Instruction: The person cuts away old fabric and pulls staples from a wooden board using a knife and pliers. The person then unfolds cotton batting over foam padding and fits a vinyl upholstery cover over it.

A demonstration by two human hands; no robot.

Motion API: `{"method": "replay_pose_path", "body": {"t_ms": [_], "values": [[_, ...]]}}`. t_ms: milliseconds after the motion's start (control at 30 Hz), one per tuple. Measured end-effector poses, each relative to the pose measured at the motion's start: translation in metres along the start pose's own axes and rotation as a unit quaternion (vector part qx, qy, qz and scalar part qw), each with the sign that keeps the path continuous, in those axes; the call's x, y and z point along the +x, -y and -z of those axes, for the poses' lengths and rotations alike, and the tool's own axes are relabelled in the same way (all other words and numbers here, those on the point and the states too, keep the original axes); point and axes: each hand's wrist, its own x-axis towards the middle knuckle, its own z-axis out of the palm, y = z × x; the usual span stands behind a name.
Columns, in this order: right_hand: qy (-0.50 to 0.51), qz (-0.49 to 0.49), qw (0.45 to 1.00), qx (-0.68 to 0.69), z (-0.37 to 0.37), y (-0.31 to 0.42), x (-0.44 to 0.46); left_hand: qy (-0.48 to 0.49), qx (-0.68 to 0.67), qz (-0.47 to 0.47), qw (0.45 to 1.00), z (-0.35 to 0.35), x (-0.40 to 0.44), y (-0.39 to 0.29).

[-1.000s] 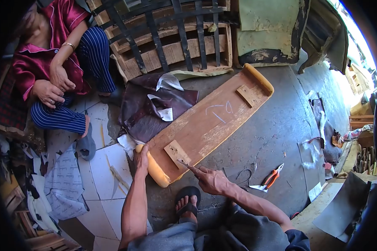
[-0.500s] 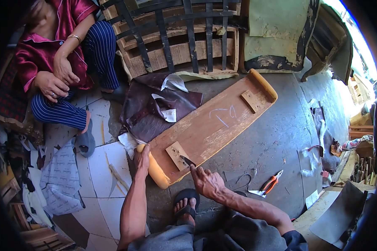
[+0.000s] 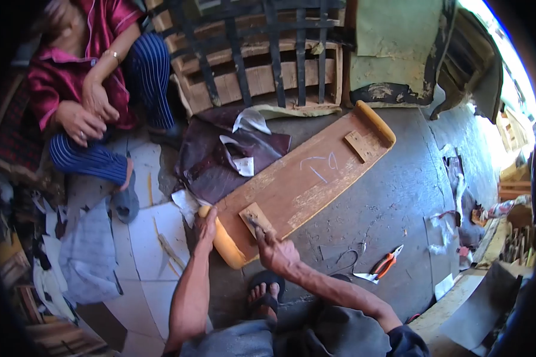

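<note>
A wooden panel (image 3: 301, 178) with padded orange ends lies slantwise in front of me. My left hand (image 3: 206, 225) grips the corner of its near padded end (image 3: 227, 243). In my right hand (image 3: 278, 252) is a knife (image 3: 254, 222), its dark pointed blade smeared by motion. The tip is over the small wood block (image 3: 254, 213) at the panel's near end; I cannot tell whether it touches. A second block (image 3: 357, 146) sits toward the far end, and chalk-like marks show between the two.
Orange-handled pliers (image 3: 385, 264) lie on the floor to the right. Dark maroon upholstery material (image 3: 211, 157) is bunched beyond the panel, before a strapped wooden frame (image 3: 250, 83). At the left sits a person (image 3: 80, 77), hands together. Scraps and a loose sheet (image 3: 89, 250) surround me.
My right hand has moved up and left, bringing the knife further over the near block. My left hand keeps its hold on the panel. The view has shifted slightly.
</note>
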Motion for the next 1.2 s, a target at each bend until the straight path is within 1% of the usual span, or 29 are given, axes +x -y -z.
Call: {"method": "replay_pose_path", "body": {"t_ms": [33,67,133,200,233,333,367,500,567,600,667,700,733,800,833,900,967,1033,1067,1200], "values": [[0.004,0.019,0.999,0.031,0.010,0.010,-0.004,-0.002,0.012,-0.010,1.000,0.000,0.012,0.011],[0.064,-0.002,0.996,0.054,0.019,0.013,-0.008,-0.004,0.019,-0.016,1.000,-0.004,0.023,0.011],[-0.003,0.047,0.998,0.035,0.020,-0.001,-0.028,0.002,0.002,0.000,1.000,-0.005,0.023,0.004],[0.024,0.043,0.999,0.013,0.030,-0.012,-0.037,-0.019,-0.004,-0.040,0.999,-0.007,0.024,0.016],[0.044,0.041,0.998,-0.011,0.036,-0.014,-0.041,0.005,0.011,-0.025,1.000,-0.002,0.016,0.004],[0.047,0.072,0.996,-0.038,0.044,-0.017,-0.036,0.002,0.019,-0.015,1.000,-0.002,0.016,0.001],[0.065,0.072,0.994,-0.047,0.047,-0.017,-0.035,-0.012,0.010,-0.025,1.000,-0.004,0.020,0.006],[0.083,0.115,0.989,-0.036,0.065,-0.014,-0.031,-0.026,0.021,-0.034,0.999,-0.004,0.029,0.017],[0.059,0.106,0.991,-0.059,0.070,-0.013,-0.027,-0.013,0.022,-0.032,0.999,-0.004,0.031,0.020],[0.059,0.105,0.991,-0.061,0.065,-0.017,-0.025,-0.013,0.021,-0.032,0.999,-0.005,0.029,0.019],[0.033,0.103,0.988,-0.107,0.050,-0.025,-0.018,-0.008,-0.003,-0.030,1.000,-0.004,0.022,0.009],[0.062,0.093,0.989,-0.099,0.056,-0.020,-0.016,-0.009,-0.005,-0.031,0.999,-0.003,0.019,0.003],[0.063,0.094,0.989,-0.100,0.060,-0.018,-0.013,-0.018,0.008,-0.025,0.999,-0.003,0.015,-0.001],[0.118,0.126,0.978,-0.119,0.064,-0.016,-0.010,-0.021,0.021,-0.018,0.999,-0.004,0.009,-0.006],[0.121,0.154,0.969,-0.148,0.062,-0.017,-0.011,-0.010,0.002,-0.020,1.000,-0.005,0.008,-0.007],[0.122,0.146,0.970,-0.150,0.064,-0.013,-0.011,-0.002,-0.016,-0.019,1.000,-0.003,0.004,-0.010],[0.124,0.143,0.970,-0.153,0.066,-0.010,-0.010,-0.027,-0.003,-0.020,0.999,-0.004,0.001,-0.015],[0.139,0.104,0.973,-0.154,0.066,-0.008,-0.014,-0.033,0.007,-0.015,0.999,-0.004,0.016,-0.001],[0.146,0.105,0.971,-0.154,0.066,-0.008,-0.014,-0.035,0.020,-0.012,0.999,-0.005,0.020,0.008],[0.140,0.094,0.972,-0.163,0.068,-0.008,-0.006,-0.027,0.012,0.005,1.000,-0.003,0.014,0.000]]}}
